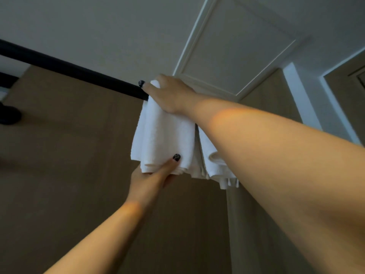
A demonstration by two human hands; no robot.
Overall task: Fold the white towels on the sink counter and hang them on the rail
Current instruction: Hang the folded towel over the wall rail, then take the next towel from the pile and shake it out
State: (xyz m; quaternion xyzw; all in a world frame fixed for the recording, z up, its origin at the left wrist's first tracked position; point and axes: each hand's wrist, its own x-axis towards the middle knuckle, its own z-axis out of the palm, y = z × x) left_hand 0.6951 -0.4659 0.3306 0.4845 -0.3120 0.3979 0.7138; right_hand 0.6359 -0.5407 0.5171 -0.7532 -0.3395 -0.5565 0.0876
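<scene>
Two bare arms reach up toward the black rail (65, 68) that runs along the pale upper wall, seen from below. A folded white towel (164, 133) hangs draped over the rail's right-hand stretch, its lower edges dangling loose. Just beside it on the right, partly behind the forearm, hangs a second white towel (214, 161), also over the rail as far as I can see, though its top is hidden by the arm.

Her right hand (171, 93) lies across the top of the folded towel where it crosses the rail, fingers laid fairly flat and pressing the cloth down; one dark-painted fingertip pokes past the towel onto the rail. How the far fingers lie I cannot tell.

Lower down, the left hand (152, 177) pinches the towel's bottom hem, thumb with dark nail polish on the front face and the other fingers tucked behind the cloth.

Above and to the right, a white panelled ceiling section (235, 48) and a white door frame (300, 103) show, with brown wall (69, 155) beneath the rail
</scene>
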